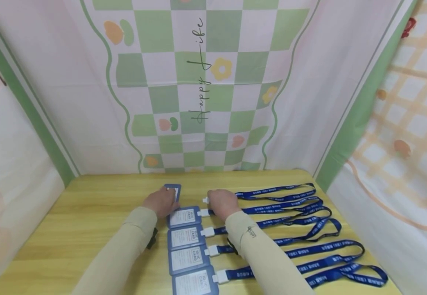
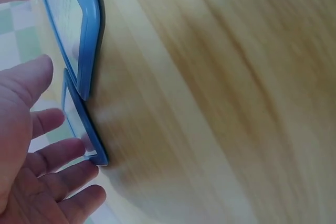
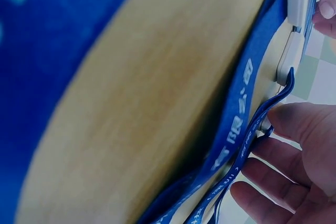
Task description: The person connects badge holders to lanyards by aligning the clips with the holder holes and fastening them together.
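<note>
My left hand (image 1: 161,201) is at the farthest blue-framed card holder (image 1: 177,192), which lies slightly turned. In the left wrist view its loosely straight fingers touch that holder (image 2: 90,135), the thumb standing apart. My right hand (image 1: 223,202) pinches the farthest blue lanyard (image 1: 272,191) close to its white clip (image 1: 205,200). The right wrist view has thumb and index finger at the strap's end (image 3: 266,129), partly hidden by another strap. Nearer to me, several card holders (image 1: 186,237) form a column, each with a white clip (image 1: 207,232) and lanyard on its right.
Blue lanyard loops (image 1: 331,248) spread across the right side of the wooden table (image 1: 88,213), partly under my right sleeve (image 1: 265,254). A checked curtain (image 1: 191,94) hangs behind the far edge, and printed cloths (image 1: 394,164) hang at the sides.
</note>
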The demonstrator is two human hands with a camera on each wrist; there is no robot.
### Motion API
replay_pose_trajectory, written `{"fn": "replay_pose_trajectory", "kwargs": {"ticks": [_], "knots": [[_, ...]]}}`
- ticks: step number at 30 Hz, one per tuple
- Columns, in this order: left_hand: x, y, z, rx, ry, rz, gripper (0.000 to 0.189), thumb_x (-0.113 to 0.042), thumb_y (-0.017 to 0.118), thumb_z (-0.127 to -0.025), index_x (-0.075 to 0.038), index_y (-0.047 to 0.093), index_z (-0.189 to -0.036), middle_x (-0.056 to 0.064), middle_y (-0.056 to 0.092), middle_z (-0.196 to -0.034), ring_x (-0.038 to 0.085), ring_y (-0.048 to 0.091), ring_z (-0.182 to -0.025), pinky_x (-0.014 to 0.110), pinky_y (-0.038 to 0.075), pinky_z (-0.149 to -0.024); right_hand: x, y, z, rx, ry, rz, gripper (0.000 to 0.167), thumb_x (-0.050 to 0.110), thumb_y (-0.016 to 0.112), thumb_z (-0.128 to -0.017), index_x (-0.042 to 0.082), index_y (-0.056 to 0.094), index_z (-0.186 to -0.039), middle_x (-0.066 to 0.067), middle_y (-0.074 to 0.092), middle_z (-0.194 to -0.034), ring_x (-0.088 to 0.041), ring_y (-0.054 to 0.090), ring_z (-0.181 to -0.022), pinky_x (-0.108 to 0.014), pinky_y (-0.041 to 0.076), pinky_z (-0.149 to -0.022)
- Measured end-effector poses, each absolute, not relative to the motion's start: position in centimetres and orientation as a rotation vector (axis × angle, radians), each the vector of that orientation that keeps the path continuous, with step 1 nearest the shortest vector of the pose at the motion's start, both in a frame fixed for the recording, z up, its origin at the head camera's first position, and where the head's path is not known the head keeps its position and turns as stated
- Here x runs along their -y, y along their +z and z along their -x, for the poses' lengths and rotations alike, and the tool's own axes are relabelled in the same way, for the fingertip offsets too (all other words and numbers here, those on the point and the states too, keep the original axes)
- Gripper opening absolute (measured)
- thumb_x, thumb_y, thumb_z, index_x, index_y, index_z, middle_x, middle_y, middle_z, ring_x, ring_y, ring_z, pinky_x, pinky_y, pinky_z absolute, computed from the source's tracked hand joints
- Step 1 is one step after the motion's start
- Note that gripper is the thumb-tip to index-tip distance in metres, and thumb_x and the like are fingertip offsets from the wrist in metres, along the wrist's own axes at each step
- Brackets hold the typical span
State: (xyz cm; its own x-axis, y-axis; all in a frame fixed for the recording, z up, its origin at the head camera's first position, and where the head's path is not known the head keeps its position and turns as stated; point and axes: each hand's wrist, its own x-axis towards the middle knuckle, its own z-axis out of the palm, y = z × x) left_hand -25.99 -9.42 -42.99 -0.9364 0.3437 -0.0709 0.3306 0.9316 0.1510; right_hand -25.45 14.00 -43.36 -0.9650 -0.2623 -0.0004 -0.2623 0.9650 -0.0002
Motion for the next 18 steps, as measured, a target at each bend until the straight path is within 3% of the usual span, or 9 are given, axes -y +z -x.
{"fn": "replay_pose_trajectory", "kwargs": {"ticks": [7,18], "knots": [[9.6,-43.33,26.27,-2.984,0.176,-0.494,0.05,-0.032,0.065,-0.103,0.004,0.058,-0.137,0.032,0.06,-0.135,0.044,0.064,-0.121,0.058,0.056,-0.101,-14.0,-43.41,25.49,-3.116,-0.022,0.404,0.006,0.017,0.068,-0.099,0.017,0.068,-0.093,-0.002,0.069,-0.081,-0.02,0.066,-0.074,-0.039,0.062,-0.066],[9.32,-43.56,26.45,-3.015,0.166,-0.451,0.041,-0.034,0.069,-0.099,0.002,0.067,-0.119,0.026,0.066,-0.119,0.038,0.069,-0.103,0.054,0.061,-0.09,-14.02,-43.39,25.42,-3.114,-0.013,0.407,0.005,0.021,0.07,-0.098,0.016,0.07,-0.097,-0.001,0.07,-0.083,-0.019,0.066,-0.075,-0.038,0.062,-0.067]]}}
